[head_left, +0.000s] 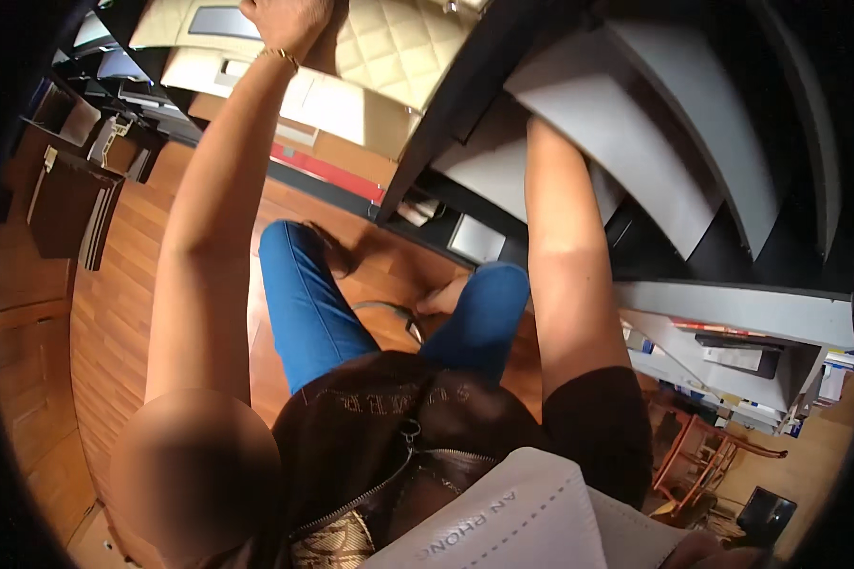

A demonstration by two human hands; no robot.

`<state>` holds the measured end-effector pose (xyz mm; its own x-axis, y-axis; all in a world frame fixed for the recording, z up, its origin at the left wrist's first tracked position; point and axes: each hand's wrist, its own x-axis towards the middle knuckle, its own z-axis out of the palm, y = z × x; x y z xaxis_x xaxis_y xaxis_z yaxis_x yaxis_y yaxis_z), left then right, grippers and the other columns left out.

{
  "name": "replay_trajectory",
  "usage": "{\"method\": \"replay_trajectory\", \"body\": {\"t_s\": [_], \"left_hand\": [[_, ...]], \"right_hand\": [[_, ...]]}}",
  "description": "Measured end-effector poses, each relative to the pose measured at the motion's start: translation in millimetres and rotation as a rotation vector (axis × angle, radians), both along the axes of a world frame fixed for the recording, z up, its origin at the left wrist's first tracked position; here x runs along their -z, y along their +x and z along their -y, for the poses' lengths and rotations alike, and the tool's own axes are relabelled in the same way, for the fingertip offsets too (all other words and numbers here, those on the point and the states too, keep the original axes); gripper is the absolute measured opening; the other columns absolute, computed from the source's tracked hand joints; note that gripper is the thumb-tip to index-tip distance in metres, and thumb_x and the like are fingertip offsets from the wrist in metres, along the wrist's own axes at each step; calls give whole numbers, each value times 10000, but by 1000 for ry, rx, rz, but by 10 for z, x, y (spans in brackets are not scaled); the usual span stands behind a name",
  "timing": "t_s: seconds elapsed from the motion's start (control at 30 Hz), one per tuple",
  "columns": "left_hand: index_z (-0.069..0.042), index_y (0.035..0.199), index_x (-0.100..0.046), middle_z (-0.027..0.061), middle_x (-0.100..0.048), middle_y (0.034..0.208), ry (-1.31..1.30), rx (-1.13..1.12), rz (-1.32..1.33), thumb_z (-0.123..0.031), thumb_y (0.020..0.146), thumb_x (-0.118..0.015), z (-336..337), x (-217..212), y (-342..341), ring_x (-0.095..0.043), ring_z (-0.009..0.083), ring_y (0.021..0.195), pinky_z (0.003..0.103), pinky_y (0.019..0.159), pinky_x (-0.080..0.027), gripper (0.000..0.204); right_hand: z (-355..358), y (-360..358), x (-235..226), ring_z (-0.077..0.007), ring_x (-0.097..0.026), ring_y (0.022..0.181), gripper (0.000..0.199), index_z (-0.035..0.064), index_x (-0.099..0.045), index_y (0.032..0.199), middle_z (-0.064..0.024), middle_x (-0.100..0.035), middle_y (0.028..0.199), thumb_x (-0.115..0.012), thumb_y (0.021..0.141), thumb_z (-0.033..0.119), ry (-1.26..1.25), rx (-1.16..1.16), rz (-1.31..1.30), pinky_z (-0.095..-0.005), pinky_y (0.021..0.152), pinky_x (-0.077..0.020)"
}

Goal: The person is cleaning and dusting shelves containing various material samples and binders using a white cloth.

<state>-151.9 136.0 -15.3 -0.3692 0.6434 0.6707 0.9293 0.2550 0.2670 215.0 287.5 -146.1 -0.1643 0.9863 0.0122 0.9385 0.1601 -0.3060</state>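
At the upper edge, my left hand point(292, 27), a thin gold bracelet at its wrist, is against or just above a cream quilted surface point(389, 47). The picture's edge cuts off its fingers, so their grip does not show. My right forearm point(567, 209) reaches into a dark shelving unit, between light grey slanted panels point(626, 123). One panel covers my right hand completely, and what it touches is hidden. Below the quilted surface are cream box-like fronts point(332, 104) and a red strip point(327, 173).
My knees point(299, 275) are bent above the wooden floor point(123, 313), close to the shelves. A white square object point(476, 239) sits low in the unit. Dark folders point(71, 204) stand at the left. A reddish wooden chair point(697, 460) is at the lower right.
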Motion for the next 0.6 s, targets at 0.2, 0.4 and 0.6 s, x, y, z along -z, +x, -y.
{"method": "replay_trajectory", "body": {"t_s": [0.2,0.4,0.6], "left_hand": [[-7,1059,-620,212,-581,1134,89,55,-20,-333,846,-480,-13,51,-24,-456,384,1118,544,918,-336,414],[-25,1166,-551,211,-536,1205,102,12,7,-343,876,-473,12,122,-212,-443,391,1155,550,943,-340,438],[-23,1158,-539,222,-541,1192,190,40,97,-353,885,-462,-60,140,-198,-470,407,1130,545,948,-345,435]], "right_hand": [[370,-61,-60,-345,-546,1125,309,8,-602,1139,-216,-588,1178,-540,883,171,216,-32,-247,-405,972,-413],[1867,-493,-361,-379,-559,1108,329,28,-605,1158,-251,-591,1171,-576,883,205,-43,40,-584,-434,957,-434],[3347,85,-267,-372,-528,1088,417,90,-564,1167,-191,-504,1198,-717,792,189,567,-87,-405,-441,907,-450]]}}
